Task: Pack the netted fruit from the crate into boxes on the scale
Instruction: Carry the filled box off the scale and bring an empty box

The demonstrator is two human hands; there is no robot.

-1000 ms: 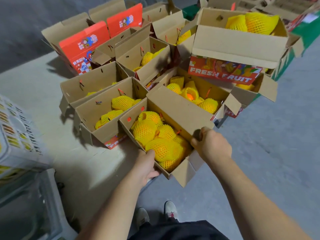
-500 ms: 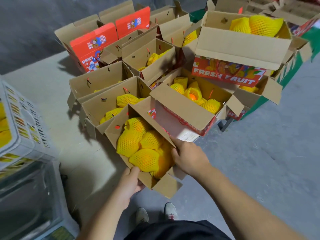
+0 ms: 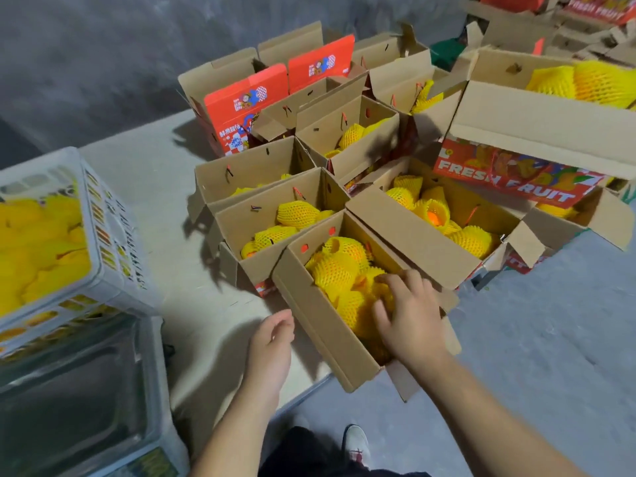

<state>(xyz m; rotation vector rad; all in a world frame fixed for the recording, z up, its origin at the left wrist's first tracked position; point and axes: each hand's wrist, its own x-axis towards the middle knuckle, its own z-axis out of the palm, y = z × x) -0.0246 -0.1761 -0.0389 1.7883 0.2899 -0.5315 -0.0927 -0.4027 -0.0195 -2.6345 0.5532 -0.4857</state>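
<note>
Cardboard box [image 3: 320,315] — netted fruit [image 3: 335,270] inside, crate [image 3: 103,232] likewise.

Fruit packhouse: boxes [image 3: 344,325], crate [image 3: 103,235], scale [image 3: 86,390]

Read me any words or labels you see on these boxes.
"FRESH FRUIT": white letters on the red box front at right.
"FRESH FRUIT", partly cut off: red box at top right.
Chinese characters on the red box flap: too blurred to read.
Scale display: unreadable.
</note>
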